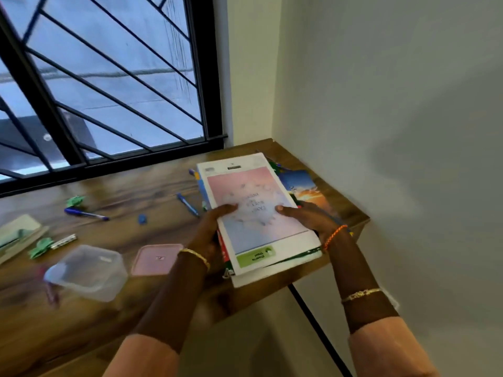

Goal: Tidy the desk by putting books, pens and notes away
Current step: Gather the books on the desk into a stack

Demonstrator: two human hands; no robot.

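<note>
Both hands, left hand (215,227) and right hand (307,216), clamp the book stack (255,213) from either side, thumbs on top, likely squaring it at the desk (163,186) corner; 2 pens (84,214) lie loose.

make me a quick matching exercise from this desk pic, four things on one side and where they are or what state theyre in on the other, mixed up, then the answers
Things:
1. stack of books
2. pink lid
3. clear container
4. blue pen

Places or states:
A. lies flat on the desk just left of the left wrist
B. held from both sides by the left hand and right hand
C. lies alone on the wood near a green paper scrap, below the window
D. stands without its lid near the desk's front edge, left of the pink lid

Pairs: 1-B, 2-A, 3-D, 4-C
</note>
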